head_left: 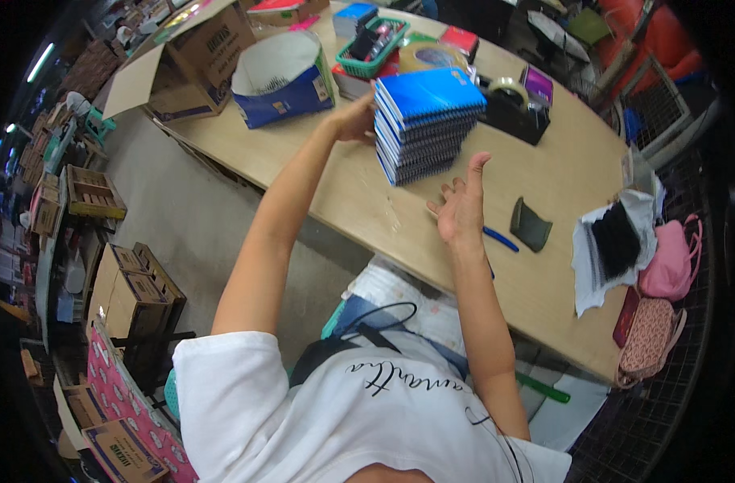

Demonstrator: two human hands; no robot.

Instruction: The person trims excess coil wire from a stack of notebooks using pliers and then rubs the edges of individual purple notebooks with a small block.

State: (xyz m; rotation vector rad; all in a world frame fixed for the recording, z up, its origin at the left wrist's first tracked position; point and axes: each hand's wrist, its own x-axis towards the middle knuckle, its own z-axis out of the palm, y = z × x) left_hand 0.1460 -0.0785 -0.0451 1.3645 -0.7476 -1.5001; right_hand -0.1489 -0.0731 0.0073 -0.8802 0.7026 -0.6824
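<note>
A tall stack of blue-covered spiral notebooks [428,121] stands on the table, its layers slightly uneven and the black coils facing front and right. Against the left side of the stack rests my left hand [354,121], fingers extended toward its far side and partly hidden there. My right hand [461,208] is just in front of the stack, apart from it, with thumb raised, fingers spread and nothing in it. A blue pen-like tool [501,239] and a dark grey folded pad [531,224] lie to the right of that hand.
Behind the stack are a tape dispenser [518,113], a green basket [373,48] and a roll of tape [432,58]. A blue carton [283,87] and an open cardboard box [192,68] stand left. Black coils on white wrapping [615,245] and pink pouches [670,259] sit at right.
</note>
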